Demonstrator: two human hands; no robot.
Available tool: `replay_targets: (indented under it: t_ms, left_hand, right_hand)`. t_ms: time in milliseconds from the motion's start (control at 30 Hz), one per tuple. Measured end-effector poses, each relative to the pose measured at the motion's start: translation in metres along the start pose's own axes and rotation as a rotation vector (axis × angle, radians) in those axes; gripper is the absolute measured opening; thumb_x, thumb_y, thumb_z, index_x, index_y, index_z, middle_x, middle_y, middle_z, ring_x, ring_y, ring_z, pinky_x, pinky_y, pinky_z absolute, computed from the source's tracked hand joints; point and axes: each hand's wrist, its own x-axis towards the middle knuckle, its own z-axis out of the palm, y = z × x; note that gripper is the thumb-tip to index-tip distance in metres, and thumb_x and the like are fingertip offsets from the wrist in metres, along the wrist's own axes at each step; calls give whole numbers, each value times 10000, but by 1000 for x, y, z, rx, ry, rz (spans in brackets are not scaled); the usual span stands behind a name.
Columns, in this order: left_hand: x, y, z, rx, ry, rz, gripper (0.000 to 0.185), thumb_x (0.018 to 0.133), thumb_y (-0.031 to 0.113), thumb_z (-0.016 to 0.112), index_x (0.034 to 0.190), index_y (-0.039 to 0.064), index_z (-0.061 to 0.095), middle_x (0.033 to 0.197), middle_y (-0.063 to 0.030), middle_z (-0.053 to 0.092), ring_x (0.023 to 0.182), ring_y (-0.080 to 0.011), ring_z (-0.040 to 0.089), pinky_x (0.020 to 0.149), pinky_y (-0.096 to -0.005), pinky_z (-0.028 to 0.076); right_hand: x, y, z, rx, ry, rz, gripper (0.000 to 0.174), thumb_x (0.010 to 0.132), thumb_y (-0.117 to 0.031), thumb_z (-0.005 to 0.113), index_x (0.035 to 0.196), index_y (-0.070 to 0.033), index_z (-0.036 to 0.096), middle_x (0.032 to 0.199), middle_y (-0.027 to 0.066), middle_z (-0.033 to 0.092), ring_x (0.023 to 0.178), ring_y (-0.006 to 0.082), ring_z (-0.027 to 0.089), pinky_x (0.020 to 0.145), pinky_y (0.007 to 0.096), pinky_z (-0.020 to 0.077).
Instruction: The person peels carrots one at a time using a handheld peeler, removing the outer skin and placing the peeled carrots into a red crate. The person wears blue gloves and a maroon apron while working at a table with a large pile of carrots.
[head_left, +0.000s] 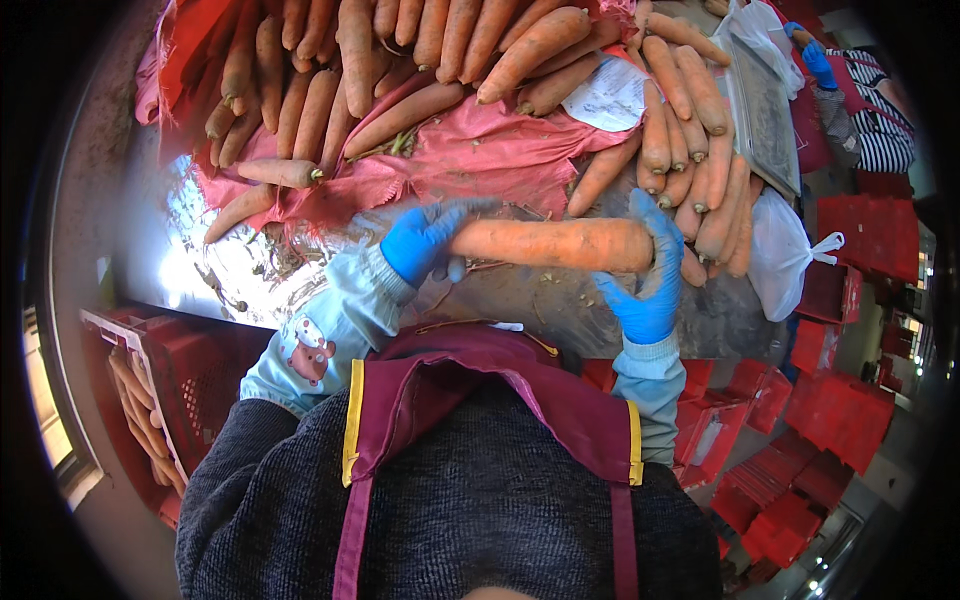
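Observation:
A large orange carrot (555, 244) lies level between my two blue-gloved hands, above the near part of a metal table (525, 300). My left hand (431, 238) grips its narrower end. At the thick end, my right hand (651, 270) is curved around the tip, fingers above and thumb below. Beyond them, many carrots (356, 52) spill from a red mesh sack (480, 157) spread on the table. Another pile of carrots (705, 150) lies to the right, next to a paper sheet (609, 94) bearing writing.
A tied white plastic bag (784, 255) and a metal tray (761, 112) stand at the table's right. A red crate (187, 375) with carrots is at lower left. Red crates (780, 525) fill the lower right. A person (862, 105) with blue gloves is at upper right.

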Motion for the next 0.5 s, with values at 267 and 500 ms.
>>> replay_targets:
  t_ms: [267,500]
  left_hand:
    - [-20,0,11,89,21,476,445,850,206,566,1230,4,453,1199,-127,519,1019,-193,527,843,-302,428]
    - [-29,5,-3,530,81,710,419,854,177,556,1215,-9,453,1230,-160,491,1146,-258,469,963,-358,354]
  right_hand:
    - [10,-9,19,589,68,112,970,630,-378,762,1370,-33,239,1272,165,423,1134,265,453,932,370,402]
    - [10,-6,38,749,132,188,762,691,-284,706,1305,-11,346,1151,159,511,1066,280,500,935,397,402]
